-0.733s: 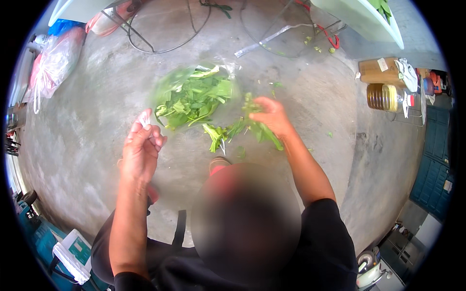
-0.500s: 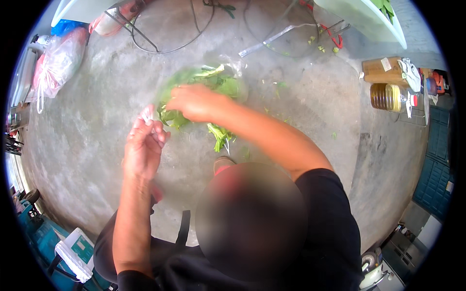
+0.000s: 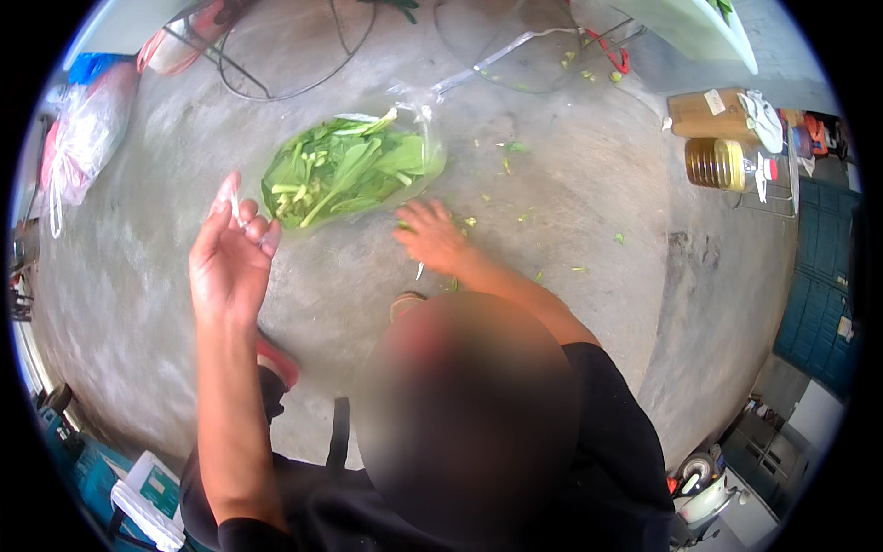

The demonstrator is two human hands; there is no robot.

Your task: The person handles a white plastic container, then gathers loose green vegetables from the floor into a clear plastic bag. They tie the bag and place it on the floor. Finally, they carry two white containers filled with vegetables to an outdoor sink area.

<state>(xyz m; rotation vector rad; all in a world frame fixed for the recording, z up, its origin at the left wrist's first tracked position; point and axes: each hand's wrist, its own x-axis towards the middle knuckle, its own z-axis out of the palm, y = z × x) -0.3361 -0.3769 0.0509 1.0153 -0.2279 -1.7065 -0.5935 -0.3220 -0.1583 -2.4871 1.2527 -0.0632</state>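
A clear plastic bag (image 3: 434, 138) lies on the concrete floor in front of me, filled with green leafy vegetables (image 3: 345, 175) whose cut pale stems show. My left hand (image 3: 232, 253) is raised at the bag's left end, fingers bent, pinching a thin whitish strip that looks like the bag's edge. Down at floor level, just right of the bag's near side, my right hand (image 3: 432, 237) curls over a small bunch of greens, mostly covered by the palm. A thin white piece (image 3: 420, 270) lies just below that hand; its kind is unclear.
Leaf scraps (image 3: 471, 221) dot the floor to the right. My shoe (image 3: 406, 304) is close below the right hand. Metal stand legs (image 3: 267, 97) are at the back. Full plastic bags (image 3: 92, 129) sit far left; an oil bottle (image 3: 716, 164) and cardboard box (image 3: 708, 115) stand right.
My right hand has moved from over the bag down and right onto the loose greens, uncovering the bag's contents. The left hand remains at the bag's edge.
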